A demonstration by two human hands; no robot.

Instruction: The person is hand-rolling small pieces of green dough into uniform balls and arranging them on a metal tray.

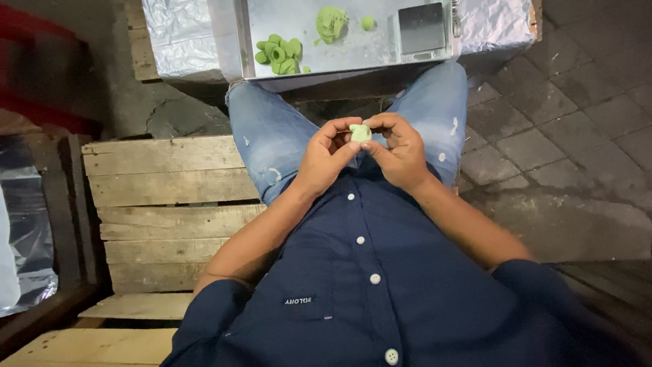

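Both hands, left hand (324, 158) and right hand (399, 151), pinch a small green dough piece (360, 132) between curled fingertips above the lap, seemingly to shape it, while finished green rings (279, 54) cluster near the metal tray's (380, 51) near-left corner.
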